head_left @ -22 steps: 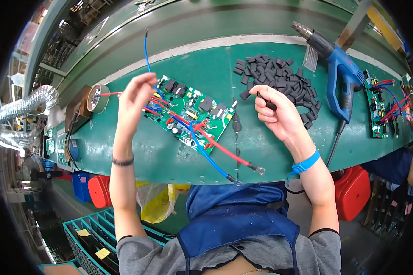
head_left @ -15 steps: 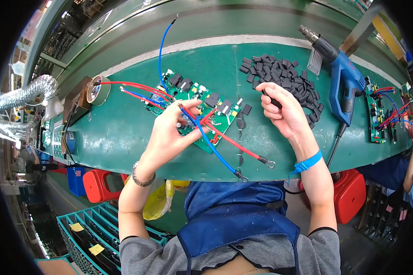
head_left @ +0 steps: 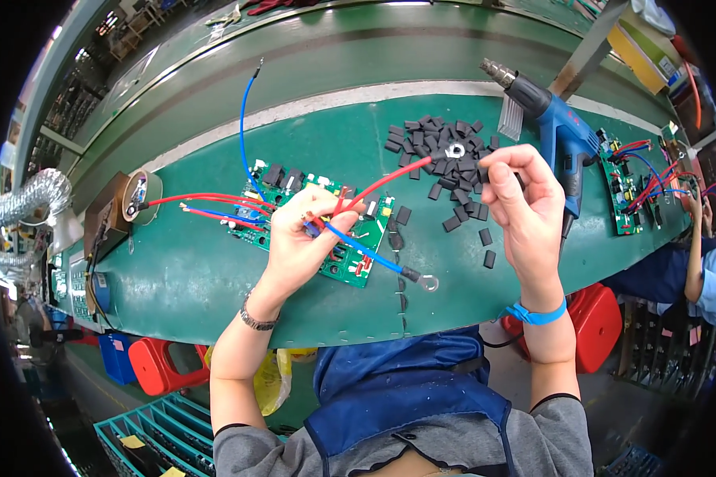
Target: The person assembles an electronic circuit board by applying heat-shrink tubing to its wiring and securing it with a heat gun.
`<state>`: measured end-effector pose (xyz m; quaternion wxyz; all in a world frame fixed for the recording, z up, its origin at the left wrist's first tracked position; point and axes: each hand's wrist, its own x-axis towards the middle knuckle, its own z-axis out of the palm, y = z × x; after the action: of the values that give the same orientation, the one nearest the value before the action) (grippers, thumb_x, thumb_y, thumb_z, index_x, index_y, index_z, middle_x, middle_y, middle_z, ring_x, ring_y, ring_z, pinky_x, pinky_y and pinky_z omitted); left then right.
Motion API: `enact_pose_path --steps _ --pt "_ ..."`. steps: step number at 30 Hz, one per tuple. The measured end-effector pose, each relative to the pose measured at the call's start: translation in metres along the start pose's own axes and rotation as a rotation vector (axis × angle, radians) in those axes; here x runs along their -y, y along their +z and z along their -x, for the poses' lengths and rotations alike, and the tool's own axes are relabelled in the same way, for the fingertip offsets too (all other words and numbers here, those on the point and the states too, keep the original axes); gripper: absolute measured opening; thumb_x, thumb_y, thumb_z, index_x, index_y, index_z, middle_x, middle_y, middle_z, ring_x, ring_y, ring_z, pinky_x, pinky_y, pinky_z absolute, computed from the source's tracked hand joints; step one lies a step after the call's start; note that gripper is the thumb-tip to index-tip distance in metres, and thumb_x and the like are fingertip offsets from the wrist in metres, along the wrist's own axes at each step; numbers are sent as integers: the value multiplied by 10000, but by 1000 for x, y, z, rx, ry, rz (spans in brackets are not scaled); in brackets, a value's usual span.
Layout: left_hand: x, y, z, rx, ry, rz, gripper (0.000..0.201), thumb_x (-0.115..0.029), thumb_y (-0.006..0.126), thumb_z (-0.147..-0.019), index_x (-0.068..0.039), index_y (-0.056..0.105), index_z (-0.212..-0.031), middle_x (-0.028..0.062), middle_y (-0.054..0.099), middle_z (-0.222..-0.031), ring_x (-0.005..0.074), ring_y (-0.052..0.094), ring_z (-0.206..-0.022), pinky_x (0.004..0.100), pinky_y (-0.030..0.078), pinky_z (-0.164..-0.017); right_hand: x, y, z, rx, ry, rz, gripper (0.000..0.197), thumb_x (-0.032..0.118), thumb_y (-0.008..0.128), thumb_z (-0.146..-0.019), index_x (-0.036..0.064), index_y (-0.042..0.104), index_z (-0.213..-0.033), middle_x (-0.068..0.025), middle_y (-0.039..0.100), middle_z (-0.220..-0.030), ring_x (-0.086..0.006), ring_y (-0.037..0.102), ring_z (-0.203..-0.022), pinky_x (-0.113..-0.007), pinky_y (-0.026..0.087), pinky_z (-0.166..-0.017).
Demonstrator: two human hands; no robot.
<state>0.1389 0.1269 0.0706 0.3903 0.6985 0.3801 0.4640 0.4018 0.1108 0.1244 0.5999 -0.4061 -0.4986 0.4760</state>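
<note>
My left hand point(head_left: 301, 238) is closed around red and blue wires above a green circuit board point(head_left: 350, 274). A red wire point(head_left: 386, 181) rises from its fingers to the right, its ring terminal point(head_left: 454, 149) in front of a pile of short black sleeves point(head_left: 433, 139). Out of the same grip a blue wire point(head_left: 366, 246) slants down right to another ring terminal point(head_left: 428, 282). My right hand point(head_left: 525, 211) is beside the red wire's end, fingers pinched on a small black sleeve point(head_left: 519, 180) that they mostly hide.
A blue heat gun point(head_left: 565, 131) lies right of the pile. Farther right is another wired circuit board point(head_left: 619, 187), with a co-worker's hand point(head_left: 698, 208) at it. At left, a round container point(head_left: 145, 195) stands by a brown box point(head_left: 107, 211). Red stools point(head_left: 163, 366) flank me below the table.
The red wire has swung from pointing down right to pointing up right, toward my right hand. The blue wire stays in the left hand's grip. The whole view has shifted slightly.
</note>
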Motion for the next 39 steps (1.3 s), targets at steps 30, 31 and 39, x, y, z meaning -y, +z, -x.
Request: enact_pose_path --steps 30,31,39 --pt "4 4 2 -113 101 13 103 -102 643 -918 -44 703 -978 28 599 -889 101 564 -743 246 491 -734 -5 55 -12 331 92 145 128 93 727 -842 15 645 -901 -10 636 -766 -43 582 -672 -184 445 -579" --pt "0 4 1 -134 -75 150 101 -113 643 -921 -35 687 -967 27 605 -870 100 561 -769 249 481 -751 -18 57 -12 358 74 186 128 95 728 -839 16 645 -896 -7 637 -770 -45 585 -686 -191 456 -597" --pt "-1 -12 2 -158 -43 118 75 -84 690 -878 -26 709 -920 29 621 -842 78 575 -803 243 468 -709 -83 69 7 575 -295 728 171 110 722 -803 43 642 -939 -88 559 -660 -192 584 -574 -339 475 -570"
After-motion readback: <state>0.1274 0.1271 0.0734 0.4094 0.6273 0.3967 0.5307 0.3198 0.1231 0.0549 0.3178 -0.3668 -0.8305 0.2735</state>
